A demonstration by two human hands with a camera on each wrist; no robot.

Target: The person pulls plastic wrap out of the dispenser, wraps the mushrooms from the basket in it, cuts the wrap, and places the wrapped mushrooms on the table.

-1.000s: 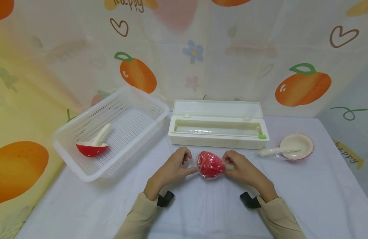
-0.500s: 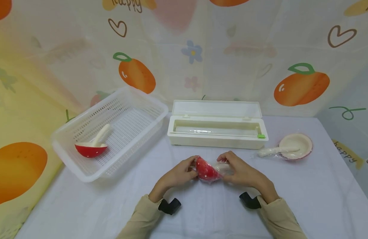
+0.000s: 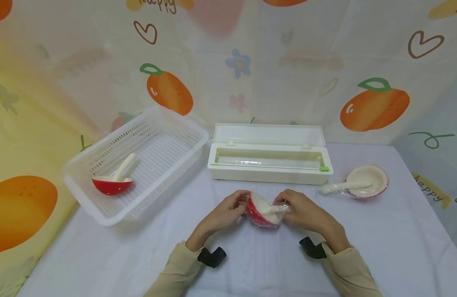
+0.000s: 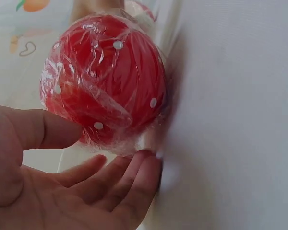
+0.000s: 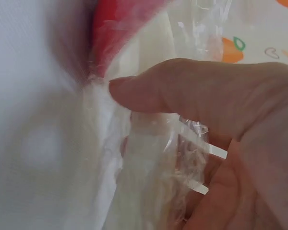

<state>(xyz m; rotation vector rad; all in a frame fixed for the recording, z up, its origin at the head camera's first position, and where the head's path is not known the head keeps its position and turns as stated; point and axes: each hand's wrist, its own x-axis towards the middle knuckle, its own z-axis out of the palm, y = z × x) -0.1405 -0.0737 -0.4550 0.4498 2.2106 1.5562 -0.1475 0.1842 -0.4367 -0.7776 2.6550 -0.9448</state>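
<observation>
A red ladle (image 3: 259, 211) with white dots and a white inside, wrapped in clear cling film, is between both hands low over the white cloth. My left hand (image 3: 225, 213) holds its bowl from the left; in the left wrist view the thumb (image 4: 53, 132) lies on the film and the fingers (image 4: 129, 187) curve under the bowl. From the other side my right hand (image 3: 302, 209) grips the wrapped handle (image 5: 151, 148), thumb (image 5: 153, 88) laid across it near the bowl. Loose film crinkles around the handle there.
Behind the hands stands a white cling film dispenser (image 3: 271, 175), lid up, with a roll (image 3: 265, 161) inside and a green slider (image 3: 324, 169). At left, a white basket (image 3: 193, 146) holds another red ladle (image 3: 112, 187). A wrapped ladle (image 3: 366, 181) lies at right.
The ladle has turned so its white inside and handle now show, where its red back faced up before. My left hand has shifted slightly right and come around the bowl.
</observation>
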